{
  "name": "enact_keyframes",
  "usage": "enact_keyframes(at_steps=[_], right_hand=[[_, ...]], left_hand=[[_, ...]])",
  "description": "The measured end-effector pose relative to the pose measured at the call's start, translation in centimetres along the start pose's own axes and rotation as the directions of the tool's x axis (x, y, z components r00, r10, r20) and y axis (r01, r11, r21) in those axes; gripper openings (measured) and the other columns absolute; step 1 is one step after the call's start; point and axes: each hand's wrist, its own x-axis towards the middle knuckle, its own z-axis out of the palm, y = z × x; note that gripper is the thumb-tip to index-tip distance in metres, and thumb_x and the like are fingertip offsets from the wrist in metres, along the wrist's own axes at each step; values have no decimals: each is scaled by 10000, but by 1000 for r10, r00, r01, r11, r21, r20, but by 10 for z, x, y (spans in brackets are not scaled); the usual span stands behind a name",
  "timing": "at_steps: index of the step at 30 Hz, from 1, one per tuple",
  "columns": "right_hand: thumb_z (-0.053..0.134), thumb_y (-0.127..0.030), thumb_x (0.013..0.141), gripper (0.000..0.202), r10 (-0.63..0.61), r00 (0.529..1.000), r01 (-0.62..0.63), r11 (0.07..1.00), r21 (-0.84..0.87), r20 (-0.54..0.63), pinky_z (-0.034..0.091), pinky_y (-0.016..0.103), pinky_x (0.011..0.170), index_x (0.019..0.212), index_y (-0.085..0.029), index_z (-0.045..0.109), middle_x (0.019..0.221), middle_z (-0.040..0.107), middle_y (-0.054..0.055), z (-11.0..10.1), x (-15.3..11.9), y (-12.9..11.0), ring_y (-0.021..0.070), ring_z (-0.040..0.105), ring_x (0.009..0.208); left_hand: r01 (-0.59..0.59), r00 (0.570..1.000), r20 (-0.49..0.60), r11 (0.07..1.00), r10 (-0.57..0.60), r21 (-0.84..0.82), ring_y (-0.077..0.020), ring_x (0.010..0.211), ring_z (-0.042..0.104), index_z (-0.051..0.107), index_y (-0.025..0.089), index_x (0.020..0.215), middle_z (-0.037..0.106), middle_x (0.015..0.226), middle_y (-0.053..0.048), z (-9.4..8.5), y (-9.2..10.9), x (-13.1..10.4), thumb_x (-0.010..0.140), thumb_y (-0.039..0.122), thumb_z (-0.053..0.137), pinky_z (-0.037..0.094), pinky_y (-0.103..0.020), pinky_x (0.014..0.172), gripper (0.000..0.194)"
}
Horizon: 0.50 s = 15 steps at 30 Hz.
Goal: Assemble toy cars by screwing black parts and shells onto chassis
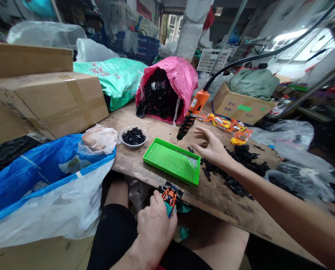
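Observation:
My left hand (156, 221) is wrapped round a small toy car (170, 197) with orange, black and teal parts, at the front edge of the table. My right hand (208, 144) is raised over the table with its fingers apart and nothing in them. Just left of its fingertips hangs an orange and black electric screwdriver (194, 112), tip down, on a black cable; hand and tool look apart. Below them lies a green perforated tray (167, 161) with small silvery screws (191, 160) at its right end.
A bowl of black parts (133, 136) stands left of the tray. Loose black parts (237, 168) and orange-yellow pieces (226, 123) lie right. Behind are a pink sack (181, 77) and cardboard boxes (51, 101); a blue-lined bag (54, 187) is at left.

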Motion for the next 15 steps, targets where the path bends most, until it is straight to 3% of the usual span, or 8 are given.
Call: enact_keyframes(at_steps=[2, 4, 10, 12, 15], right_hand=[[705, -347, 804, 686, 13, 999, -6, 982, 188, -41, 620, 426, 879, 1426, -221, 445, 1360, 604, 162, 4, 17, -9, 293, 617, 1227], [714, -365, 805, 606, 15, 998, 4, 961, 275, -66, 605, 448, 917, 1352, -230, 490, 1301, 638, 141, 10, 33, -16, 285, 632, 1193], [679, -465, 868, 361, 76, 969, 6, 944, 329, -235, 570, 493, 947, 1123, -231, 576, 1059, 711, 95, 27, 77, -21, 264, 690, 998], [644, -491, 897, 365, 50, 973, 17, 959, 284, -226, 580, 454, 904, 1141, -228, 574, 1047, 719, 97, 32, 82, -19, 251, 692, 977], [547, -512, 949, 387, 6, 988, 0, 999, 42, -153, 580, 404, 834, 1148, -186, 607, 1047, 728, 119, 36, 73, -16, 238, 693, 936]], left_hand=[[-7, 1000, -11, 1000, 7, 2, -291, 856, 749, 486, 22, 1430, 710, 1085, -146, 1, 1, 0, 934, 390, 560, 593, -398, 745, 622], [-14, 1000, -14, 1000, 14, 0, -296, 858, 747, 483, 12, 1432, 707, 1089, -146, 2, 1, 0, 933, 390, 560, 597, -410, 746, 631], [-3, 1000, -30, 1000, 3, -9, -302, 840, 748, 497, 19, 1426, 709, 1068, -133, 4, 2, 2, 930, 374, 567, 604, -427, 734, 614], [-6, 999, -51, 1000, 5, -15, -301, 827, 748, 507, 18, 1417, 711, 1055, -130, 6, 2, 3, 928, 376, 568, 605, -431, 728, 610], [-19, 997, -78, 1000, 18, -23, -288, 807, 748, 509, 15, 1413, 712, 1049, -129, 12, -1, 5, 919, 383, 574, 604, -415, 712, 620]])
